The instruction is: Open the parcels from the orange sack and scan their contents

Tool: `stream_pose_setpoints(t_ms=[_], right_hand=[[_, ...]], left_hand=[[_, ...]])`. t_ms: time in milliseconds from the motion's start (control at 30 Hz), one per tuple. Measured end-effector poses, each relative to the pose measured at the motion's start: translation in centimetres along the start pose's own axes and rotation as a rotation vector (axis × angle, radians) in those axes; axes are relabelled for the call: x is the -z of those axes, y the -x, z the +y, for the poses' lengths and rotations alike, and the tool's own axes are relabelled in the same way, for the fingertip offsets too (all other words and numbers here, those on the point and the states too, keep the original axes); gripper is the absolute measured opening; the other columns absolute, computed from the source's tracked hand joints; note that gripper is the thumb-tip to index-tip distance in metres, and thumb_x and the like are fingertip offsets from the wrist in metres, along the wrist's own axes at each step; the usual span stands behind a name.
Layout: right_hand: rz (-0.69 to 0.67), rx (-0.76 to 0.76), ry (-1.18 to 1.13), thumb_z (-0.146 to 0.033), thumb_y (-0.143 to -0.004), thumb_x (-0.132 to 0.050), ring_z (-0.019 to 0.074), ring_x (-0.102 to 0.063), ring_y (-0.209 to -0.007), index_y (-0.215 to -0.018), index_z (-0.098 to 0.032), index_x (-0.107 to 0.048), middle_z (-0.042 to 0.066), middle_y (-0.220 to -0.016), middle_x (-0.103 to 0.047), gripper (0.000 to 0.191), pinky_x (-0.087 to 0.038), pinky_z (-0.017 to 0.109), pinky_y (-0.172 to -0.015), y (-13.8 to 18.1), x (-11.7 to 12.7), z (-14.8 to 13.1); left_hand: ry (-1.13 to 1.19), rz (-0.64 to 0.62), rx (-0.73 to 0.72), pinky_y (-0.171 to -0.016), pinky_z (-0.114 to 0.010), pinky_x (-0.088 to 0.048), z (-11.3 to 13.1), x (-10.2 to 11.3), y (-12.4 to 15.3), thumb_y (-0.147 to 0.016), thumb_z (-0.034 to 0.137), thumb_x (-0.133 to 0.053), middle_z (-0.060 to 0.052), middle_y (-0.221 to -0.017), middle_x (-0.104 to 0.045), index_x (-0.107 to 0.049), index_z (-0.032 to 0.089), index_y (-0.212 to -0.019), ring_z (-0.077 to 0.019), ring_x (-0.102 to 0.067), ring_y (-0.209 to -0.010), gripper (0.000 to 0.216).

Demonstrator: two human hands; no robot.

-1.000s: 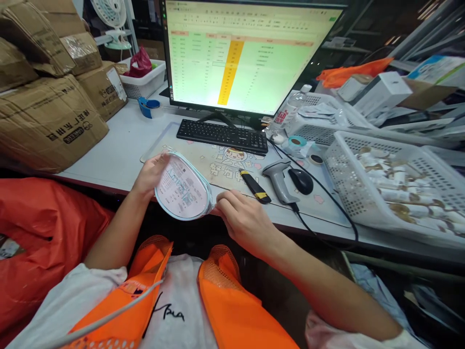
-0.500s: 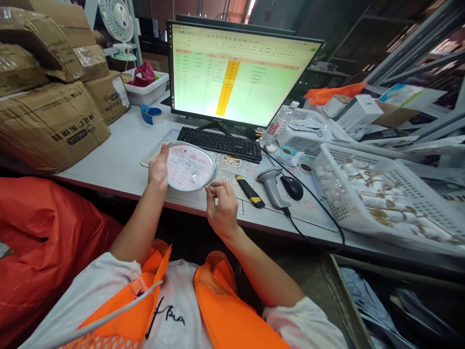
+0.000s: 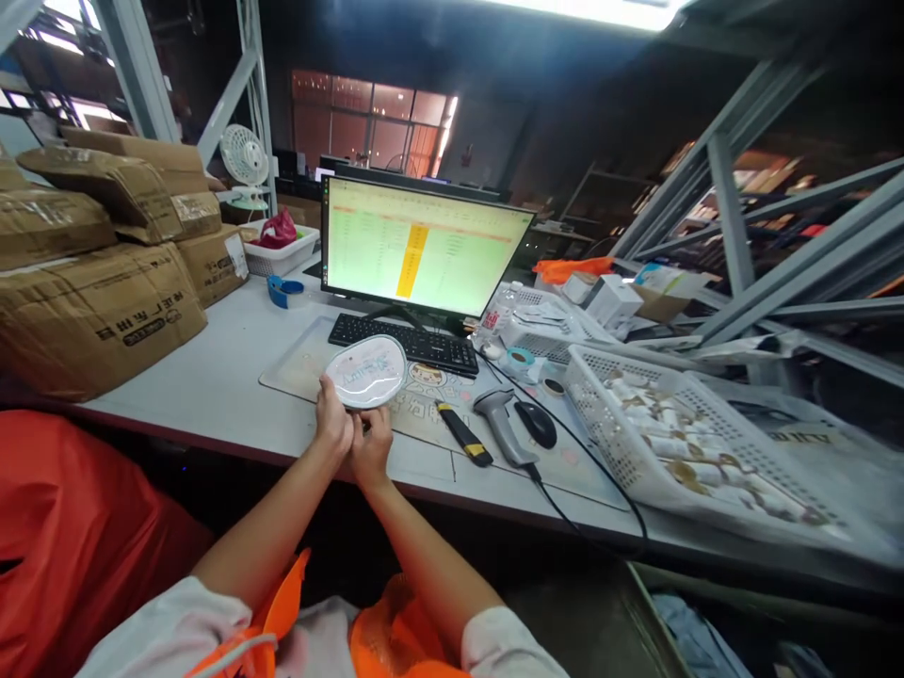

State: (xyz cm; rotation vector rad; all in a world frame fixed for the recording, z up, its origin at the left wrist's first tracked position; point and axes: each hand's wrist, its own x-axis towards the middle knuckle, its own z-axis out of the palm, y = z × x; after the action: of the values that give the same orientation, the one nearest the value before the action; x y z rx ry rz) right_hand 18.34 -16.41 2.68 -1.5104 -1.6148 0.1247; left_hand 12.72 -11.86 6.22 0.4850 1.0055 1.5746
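An oval white packet with a pale blue rim and printed text [image 3: 365,373] is held low over the desk mat [image 3: 297,369], just in front of the keyboard [image 3: 402,343]. My left hand [image 3: 331,424] grips its near left edge, fingers closed. My right hand [image 3: 371,446] sits right beside the left one under the packet's near edge, fingers curled at it. The two hands touch each other.
A monitor [image 3: 416,247] shows a green spreadsheet. A yellow-black utility knife [image 3: 462,434], a barcode scanner [image 3: 500,426] and a mouse [image 3: 537,423] lie to the right. A white basket of small rolls [image 3: 670,438] is further right. Cardboard boxes [image 3: 99,311] are stacked on the left.
The camera has tilted up and pulled back. Both hands carried the packet forward toward the keyboard, and my right hand moved in from the packet's right edge to beside the left hand.
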Motion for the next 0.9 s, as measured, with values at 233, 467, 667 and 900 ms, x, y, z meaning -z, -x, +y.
stream_pose_setpoints(t_ms=[233,467,667,900], right_hand=[[-0.398,0.278,-0.225,-0.028,-0.095,-0.06,0.0199,-0.069,-0.081,-0.091,-0.019,-0.073,0.008,-0.09,-0.072,0.017,-0.057,0.03,-0.07,-0.7,9.3,5.0],[0.229,0.051,0.281,-0.043,-0.094,-0.055,0.0333,-0.068,-0.105,-0.108,-0.018,-0.075,0.019,-0.112,-0.073,0.035,-0.053,0.051,-0.096,-6.8,25.5,21.7],[0.137,-0.054,0.446,-0.053,-0.087,-0.054,0.0377,-0.061,-0.12,-0.12,-0.013,-0.072,0.023,-0.125,-0.067,0.054,-0.046,0.056,-0.108,-6.1,25.5,31.2],[0.114,0.001,0.579,-0.054,-0.091,-0.048,0.0369,-0.058,-0.123,-0.135,-0.017,-0.064,0.02,-0.137,-0.057,0.06,-0.048,0.057,-0.106,-5.5,23.1,35.1]], left_hand=[[-0.677,-0.203,-0.039,-0.07,-0.037,-0.058,-0.1,4.6,-2.6,-0.094,0.073,-0.047,-0.016,-0.086,-0.074,-0.066,0.013,-0.108,-0.028,-0.073,-0.078,0.065],[-1.316,-0.357,-0.242,-0.095,-0.054,-0.047,3.6,6.0,-6.3,-0.084,0.078,-0.05,-0.028,-0.099,-0.075,-0.069,0.017,-0.08,-0.0484,-0.067,-0.109,0.064],[-1.536,-0.342,-0.357,-0.09,-0.05,-0.049,5.2,3.8,-12.8,-0.089,0.083,-0.027,-0.025,-0.096,-0.075,-0.069,0.018,-0.072,-0.0447,-0.069,-0.105,0.079],[-1.484,-0.388,-0.749,-0.108,-0.039,-0.044,3.3,1.4,-20.2,-0.1,0.05,-0.042,-0.012,-0.127,-0.068,-0.068,0.019,-0.116,-0.0285,-0.06,-0.122,0.043]])
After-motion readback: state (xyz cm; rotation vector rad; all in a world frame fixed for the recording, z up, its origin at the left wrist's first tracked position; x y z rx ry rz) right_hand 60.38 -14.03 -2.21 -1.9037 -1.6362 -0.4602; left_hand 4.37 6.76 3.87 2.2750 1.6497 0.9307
